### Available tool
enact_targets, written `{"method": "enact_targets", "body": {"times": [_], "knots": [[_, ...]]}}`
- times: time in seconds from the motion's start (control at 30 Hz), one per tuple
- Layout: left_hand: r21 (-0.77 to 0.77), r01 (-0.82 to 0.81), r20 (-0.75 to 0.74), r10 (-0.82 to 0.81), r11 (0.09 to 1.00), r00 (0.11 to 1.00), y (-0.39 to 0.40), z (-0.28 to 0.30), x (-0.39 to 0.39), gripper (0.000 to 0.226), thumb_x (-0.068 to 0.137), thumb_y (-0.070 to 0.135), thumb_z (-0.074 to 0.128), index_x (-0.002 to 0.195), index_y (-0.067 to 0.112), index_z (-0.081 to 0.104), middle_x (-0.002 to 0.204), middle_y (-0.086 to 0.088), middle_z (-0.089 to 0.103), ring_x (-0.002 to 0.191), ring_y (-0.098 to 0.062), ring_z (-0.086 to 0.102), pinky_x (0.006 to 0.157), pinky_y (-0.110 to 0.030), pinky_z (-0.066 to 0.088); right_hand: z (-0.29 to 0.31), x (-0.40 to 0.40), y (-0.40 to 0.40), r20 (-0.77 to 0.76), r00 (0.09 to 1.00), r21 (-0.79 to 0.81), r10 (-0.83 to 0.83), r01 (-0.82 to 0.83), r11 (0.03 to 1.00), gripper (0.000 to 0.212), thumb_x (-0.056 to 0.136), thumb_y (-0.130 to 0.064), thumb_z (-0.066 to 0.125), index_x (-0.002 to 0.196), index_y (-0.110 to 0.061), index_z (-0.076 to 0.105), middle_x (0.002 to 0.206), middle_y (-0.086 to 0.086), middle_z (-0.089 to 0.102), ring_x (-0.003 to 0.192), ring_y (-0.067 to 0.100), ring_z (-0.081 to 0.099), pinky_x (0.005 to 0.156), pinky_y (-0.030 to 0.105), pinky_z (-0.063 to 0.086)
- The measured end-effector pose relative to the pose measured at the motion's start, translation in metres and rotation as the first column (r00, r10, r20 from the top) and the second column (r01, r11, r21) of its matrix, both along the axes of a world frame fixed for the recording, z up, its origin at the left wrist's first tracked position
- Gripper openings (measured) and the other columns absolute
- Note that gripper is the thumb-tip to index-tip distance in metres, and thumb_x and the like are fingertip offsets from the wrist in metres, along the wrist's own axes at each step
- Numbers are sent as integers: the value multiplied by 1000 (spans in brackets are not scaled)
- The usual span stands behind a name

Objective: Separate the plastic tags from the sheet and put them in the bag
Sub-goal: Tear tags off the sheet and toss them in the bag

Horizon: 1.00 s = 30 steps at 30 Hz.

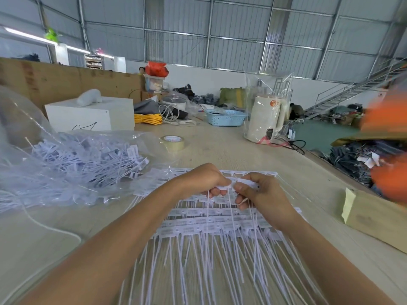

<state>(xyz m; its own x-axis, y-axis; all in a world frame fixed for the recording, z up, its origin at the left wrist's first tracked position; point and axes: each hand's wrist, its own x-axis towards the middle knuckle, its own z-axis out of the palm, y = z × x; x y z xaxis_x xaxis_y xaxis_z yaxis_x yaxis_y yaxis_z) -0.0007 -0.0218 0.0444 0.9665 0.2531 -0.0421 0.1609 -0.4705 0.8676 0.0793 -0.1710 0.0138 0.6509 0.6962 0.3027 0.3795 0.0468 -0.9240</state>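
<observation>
- Where the two hands meet above the table, the left hand [203,180] and the right hand [256,192] each pinch a strip of white plastic tags [241,181], fingers curled round the tag heads, thumbs nearly touching.
- Thin tails hang down from the held strip, between the fingers, over the pile below.
- Under the hands: sheets of joined tags [211,225] lie stacked flat on the wooden table [220,148], heads in rows, tails fanned toward the camera. Both forearms cross over them and hide part of the stack.
- Left of the hands: a clear plastic bag [72,159], mouth toward the sheets, heaped with loose tags; some spill at its edge, just beside the stack.
- Beyond the bag mouth: a roll of tape [174,143].
- Right edge: a cardboard box [374,214], near the sheets but apart.
- Far side: white box [92,113], yellow cord [148,118], blue basket [225,117], a white kettle in clear wrap [265,117].
- Far right: a blurred orange shape [387,150], not identifiable.
</observation>
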Motion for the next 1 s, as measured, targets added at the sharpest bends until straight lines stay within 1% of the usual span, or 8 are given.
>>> {"method": "enact_targets", "body": {"times": [0.3,0.4,0.47,0.57,0.63,0.73,0.83,1.0], "knots": [[-345,1,-118,-44,939,992,1,6,0,19,94,10,45,77,6,53,47,5,38,35,-4,24,38,-15,20,2,-6,3,161,979,54,-123,115,992,11,88,1,59,78,0,57,49,5,55,40,9,54,43,19,48],[-412,7,-190,-93,911,977,2,7,0,27,92,15,41,66,11,46,41,8,25,32,-4,18,37,-18,10,4,-7,2,388,904,74,-180,164,984,11,87,3,59,76,0,57,53,4,54,40,5,53,42,16,43],[-438,38,-184,-131,898,974,3,8,-1,30,90,15,42,60,12,45,39,9,25,30,-4,17,39,-20,7,4,-6,1,376,907,83,-187,168,982,14,87,1,60,75,-6,58,51,4,55,37,6,52,39,16,41],[-454,178,-157,-274,873,949,4,15,-6,36,82,16,50,47,16,53,37,8,28,30,-4,20,40,-20,8,8,10,-9,233,924,68,-303,295,953,14,88,-3,60,76,-9,59,57,6,58,36,7,51,36,16,39],[-356,192,-166,-264,914,950,7,18,-10,41,88,16,50,47,16,58,41,6,35,35,-6,25,40,-19,14,14,32,-21,-124,941,134,-316,331,934,14,89,-3,58,75,-5,57,62,9,54,37,5,47,36,13,38],[-182,164,-191,-198,970,961,9,16,-10,38,96,18,41,68,7,64,59,-5,51,53,-14,33,46,-21,23,24,46,-30,-722,675,354,153,169,920,15,82,-5,64,76,-4,50,64,5,46,38,2,45,34,8,37],[-110,143,-235,-166,984,958,7,10,-9,32,90,7,38,77,5,67,65,-8,56,52,-13,37,49,-24,22,27,39,-30,-757,472,503,452,-22,864,45,49,0,88,79,-3,53,65,7,51,42,5,49,33,11,41],[55,104,-120,-97,993,988,-1,8,-7,37,83,-6,39,68,12,68,73,-8,55,56,-16,45,58,-27,36,17,12,-9,-602,779,138,173,-111,984,29,73,-11,65,94,7,58,92,18,65,78,26,67,66,33,59]]}}
